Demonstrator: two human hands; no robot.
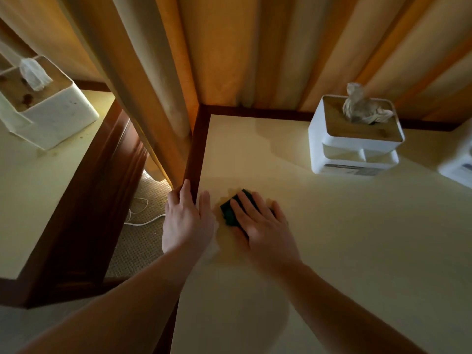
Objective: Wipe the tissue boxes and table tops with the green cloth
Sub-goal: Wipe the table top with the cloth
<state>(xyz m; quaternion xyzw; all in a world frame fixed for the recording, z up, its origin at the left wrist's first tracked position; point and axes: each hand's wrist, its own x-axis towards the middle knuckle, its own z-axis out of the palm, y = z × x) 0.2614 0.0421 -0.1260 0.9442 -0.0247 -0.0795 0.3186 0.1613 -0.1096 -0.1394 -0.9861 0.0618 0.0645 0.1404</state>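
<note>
My right hand lies flat with straight fingers on a folded green cloth, pressing it onto the pale table top near its left edge. Most of the cloth is hidden under the fingers. My left hand rests on the table's dark wooden left edge, with the fingers over the rim and the thumb on the top. A white tissue box with a wooden lid and a tissue sticking out stands at the back right. A second white tissue box sits on the neighbouring table at the left.
Long curtains hang behind both tables and drop into the gap between them. A white cable lies on the woven floor in that gap. Another white object shows at the right edge of the table.
</note>
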